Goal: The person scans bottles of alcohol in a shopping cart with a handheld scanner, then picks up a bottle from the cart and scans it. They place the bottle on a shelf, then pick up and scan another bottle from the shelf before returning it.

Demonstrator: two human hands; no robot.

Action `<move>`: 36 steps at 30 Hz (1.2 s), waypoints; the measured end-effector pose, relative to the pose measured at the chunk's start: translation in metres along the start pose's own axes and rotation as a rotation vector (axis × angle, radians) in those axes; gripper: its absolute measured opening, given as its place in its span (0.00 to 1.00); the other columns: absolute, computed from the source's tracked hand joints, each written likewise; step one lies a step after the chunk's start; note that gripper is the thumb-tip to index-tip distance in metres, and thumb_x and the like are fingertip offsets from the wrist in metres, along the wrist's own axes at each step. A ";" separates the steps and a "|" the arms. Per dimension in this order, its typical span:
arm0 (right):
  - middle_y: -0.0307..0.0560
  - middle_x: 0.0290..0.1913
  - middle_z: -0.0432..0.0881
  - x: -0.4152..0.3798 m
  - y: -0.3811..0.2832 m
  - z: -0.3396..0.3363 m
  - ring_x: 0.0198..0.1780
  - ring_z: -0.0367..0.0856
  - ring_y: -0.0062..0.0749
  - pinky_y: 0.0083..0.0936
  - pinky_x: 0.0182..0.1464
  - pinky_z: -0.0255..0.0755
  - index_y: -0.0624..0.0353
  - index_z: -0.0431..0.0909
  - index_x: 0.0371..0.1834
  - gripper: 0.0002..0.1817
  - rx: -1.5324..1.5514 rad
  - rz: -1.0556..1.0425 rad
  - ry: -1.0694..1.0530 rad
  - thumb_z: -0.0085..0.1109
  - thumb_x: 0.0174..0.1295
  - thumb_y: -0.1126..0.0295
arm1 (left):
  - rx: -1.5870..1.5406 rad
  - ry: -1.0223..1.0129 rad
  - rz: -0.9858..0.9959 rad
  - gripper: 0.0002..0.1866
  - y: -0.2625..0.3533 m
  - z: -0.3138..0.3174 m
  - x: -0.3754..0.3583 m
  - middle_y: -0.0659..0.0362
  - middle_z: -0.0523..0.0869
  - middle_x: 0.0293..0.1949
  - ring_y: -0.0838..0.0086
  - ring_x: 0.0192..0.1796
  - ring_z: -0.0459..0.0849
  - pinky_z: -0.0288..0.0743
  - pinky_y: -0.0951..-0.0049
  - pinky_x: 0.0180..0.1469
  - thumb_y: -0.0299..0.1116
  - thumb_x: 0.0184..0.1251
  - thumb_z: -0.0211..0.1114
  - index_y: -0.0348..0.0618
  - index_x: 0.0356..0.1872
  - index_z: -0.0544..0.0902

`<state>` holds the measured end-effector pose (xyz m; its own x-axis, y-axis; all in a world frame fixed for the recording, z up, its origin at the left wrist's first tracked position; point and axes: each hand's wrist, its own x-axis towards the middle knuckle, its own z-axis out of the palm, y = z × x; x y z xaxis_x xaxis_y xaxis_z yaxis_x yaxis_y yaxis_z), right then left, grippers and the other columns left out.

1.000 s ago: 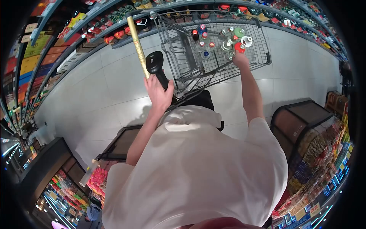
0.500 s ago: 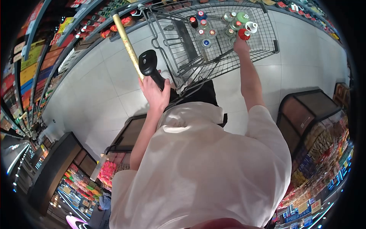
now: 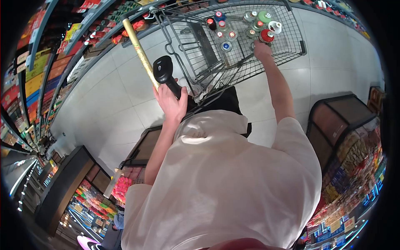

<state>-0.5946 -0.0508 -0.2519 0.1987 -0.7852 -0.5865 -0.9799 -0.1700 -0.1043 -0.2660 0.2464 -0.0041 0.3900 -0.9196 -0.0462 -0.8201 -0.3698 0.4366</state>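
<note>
My left hand [image 3: 171,102] is closed around the grip of a black handheld barcode scanner [image 3: 163,68], beside the gold push handle [image 3: 139,50] of a wire shopping cart [image 3: 278,59]. My right hand [image 3: 262,51] reaches inside the cart with its fingers curled down among bottles; what they grip is hidden. Just beyond it stands a red-capped bottle [image 3: 266,36], with a white-topped bottle [image 3: 275,27] and a green bottle [image 3: 264,17] behind. A second group holds a blue-capped clear bottle [image 3: 226,46], a dark bottle [image 3: 211,23] and several others.
Stocked shelves [image 3: 39,79] line the left and far side. Bins of packaged goods stand behind me, one at the right [image 3: 348,154] and one at the left [image 3: 129,179]. Pale floor tiles [image 3: 329,66] surround the cart.
My right hand has drawn slightly back and left, away from the red-capped bottle's top, which shows more fully. My left hand keeps its hold on the scanner; the view has shifted a little.
</note>
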 end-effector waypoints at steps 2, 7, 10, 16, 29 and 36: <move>0.60 0.53 0.88 -0.010 -0.006 0.001 0.56 0.87 0.59 0.53 0.57 0.80 0.48 0.75 0.62 0.17 -0.054 -0.046 -0.026 0.48 0.73 0.67 | 0.000 -0.003 0.006 0.21 0.000 0.001 -0.001 0.54 0.85 0.53 0.55 0.65 0.75 0.45 0.38 0.80 0.42 0.64 0.68 0.40 0.54 0.82; 0.58 0.50 0.88 -0.022 -0.023 0.017 0.54 0.88 0.57 0.51 0.54 0.82 0.51 0.76 0.59 0.15 -0.039 -0.145 -0.045 0.50 0.72 0.67 | -0.009 -0.019 -0.035 0.16 -0.001 0.003 -0.001 0.57 0.86 0.56 0.54 0.69 0.73 0.42 0.35 0.80 0.46 0.70 0.64 0.43 0.38 0.83; 0.58 0.49 0.88 -0.025 -0.033 0.032 0.53 0.88 0.56 0.50 0.53 0.82 0.52 0.76 0.59 0.15 -0.035 -0.239 -0.045 0.50 0.70 0.68 | 0.012 -0.011 -0.008 0.20 -0.001 0.002 0.000 0.55 0.85 0.53 0.55 0.65 0.75 0.44 0.37 0.80 0.43 0.64 0.67 0.39 0.51 0.84; 0.55 0.52 0.89 -0.046 -0.068 0.032 0.57 0.88 0.52 0.47 0.57 0.81 0.52 0.77 0.63 0.20 -0.094 -0.264 -0.111 0.54 0.66 0.72 | 0.005 -0.015 -0.005 0.14 -0.001 0.003 0.000 0.56 0.87 0.53 0.55 0.66 0.75 0.41 0.36 0.81 0.45 0.70 0.65 0.43 0.36 0.83; 0.53 0.48 0.89 -0.040 -0.093 0.054 0.53 0.88 0.51 0.47 0.54 0.82 0.51 0.79 0.65 0.24 -0.111 -0.416 -0.111 0.58 0.65 0.68 | 0.031 -0.050 0.002 0.15 0.004 0.000 0.001 0.57 0.87 0.53 0.56 0.66 0.75 0.42 0.35 0.80 0.44 0.66 0.66 0.42 0.42 0.86; 0.58 0.56 0.87 -0.025 -0.073 -0.013 0.54 0.89 0.53 0.49 0.55 0.82 0.53 0.78 0.59 0.19 0.127 -0.157 0.002 0.56 0.68 0.60 | 0.029 -0.026 -0.007 0.15 0.004 0.001 0.000 0.57 0.87 0.53 0.56 0.66 0.75 0.42 0.35 0.80 0.43 0.65 0.66 0.42 0.42 0.86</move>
<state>-0.5274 -0.0268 -0.2192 0.3495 -0.7563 -0.5530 -0.9311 -0.2143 -0.2953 -0.2700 0.2443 -0.0034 0.3854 -0.9199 -0.0731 -0.8294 -0.3800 0.4096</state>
